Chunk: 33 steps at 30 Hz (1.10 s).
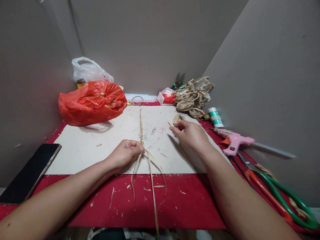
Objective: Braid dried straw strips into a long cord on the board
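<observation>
A thin braid of pale dried plant fibre runs straight up the white board. My left hand pinches its lower end between thumb and finger. Below that pinch, several loose strands fan out, and the longest hangs past the table's front edge. To the right, my right hand is raised a little over the board with thumb and fingertips together. A short end of a pale fibre strip sticks out from them; the rest of this strip is hidden by the hand. Just behind that hand lies a small coil of braided cord.
Beyond the white board sit a red plastic bag and a bundle of twisted rope. At right are a pink glue gun, green-handled scissors and a white-and-green roll. A phone lies left.
</observation>
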{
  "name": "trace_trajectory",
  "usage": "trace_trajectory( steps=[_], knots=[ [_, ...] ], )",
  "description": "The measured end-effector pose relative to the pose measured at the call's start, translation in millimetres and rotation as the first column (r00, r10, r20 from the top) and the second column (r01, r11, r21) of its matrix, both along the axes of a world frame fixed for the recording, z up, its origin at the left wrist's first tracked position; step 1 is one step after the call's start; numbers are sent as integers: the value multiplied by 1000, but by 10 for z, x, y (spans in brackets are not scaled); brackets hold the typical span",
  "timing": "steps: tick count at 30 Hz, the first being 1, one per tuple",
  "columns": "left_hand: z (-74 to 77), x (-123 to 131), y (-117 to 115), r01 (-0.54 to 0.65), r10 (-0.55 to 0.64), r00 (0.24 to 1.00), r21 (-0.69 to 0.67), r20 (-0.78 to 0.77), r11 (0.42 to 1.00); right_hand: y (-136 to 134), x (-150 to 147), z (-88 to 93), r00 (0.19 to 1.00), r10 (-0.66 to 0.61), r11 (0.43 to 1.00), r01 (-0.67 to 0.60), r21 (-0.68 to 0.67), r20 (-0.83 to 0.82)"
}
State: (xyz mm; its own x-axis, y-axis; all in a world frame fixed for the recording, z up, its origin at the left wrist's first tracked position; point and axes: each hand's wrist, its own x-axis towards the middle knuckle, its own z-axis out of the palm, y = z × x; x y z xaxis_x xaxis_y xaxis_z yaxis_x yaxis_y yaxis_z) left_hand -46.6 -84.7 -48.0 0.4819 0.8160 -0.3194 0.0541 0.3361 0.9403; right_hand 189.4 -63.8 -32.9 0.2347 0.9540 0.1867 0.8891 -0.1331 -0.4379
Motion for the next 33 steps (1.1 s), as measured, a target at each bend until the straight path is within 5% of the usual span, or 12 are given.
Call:
trace_trajectory(
  steps=[5, 8, 11, 13, 16, 19, 26, 33],
  knots=[
    [4, -8, 4, 5, -5, 1000, 8, 13, 1000, 208, 153, -185, 991, -87, 987, 99, -125, 105],
    [1, -3, -7, -8, 8, 1000, 6, 23, 1000, 133, 98, -92, 963, 10, 993, -42, -111, -270],
    [-1, 15, -44, -67, 67, 998, 16, 19, 998, -39, -70, 44, 622, 140, 942, -324, -90, -770],
    [-2, 27, -79, -108, 108, 994, 34, 7, 994, -180, -239, 91, 410, 142, 872, -483, -83, -901],
    [-4, 30, -132, -141, 140, 990, 51, 9, 989, -372, -506, 68, 272, 93, 711, -691, -128, -958],
    [-17, 28, -171, -202, 199, 979, 63, 44, 977, -469, -666, -4, 284, 67, 591, -784, -191, -957],
    [-92, 74, -198, -310, 300, 950, 140, 88, 940, -514, -694, -43, 418, 130, 478, -821, -313, -899],
    [-92, 122, -224, -306, 298, 952, 146, 72, 941, -605, -856, -64, 466, 193, 511, -799, -317, -864]
  ],
)
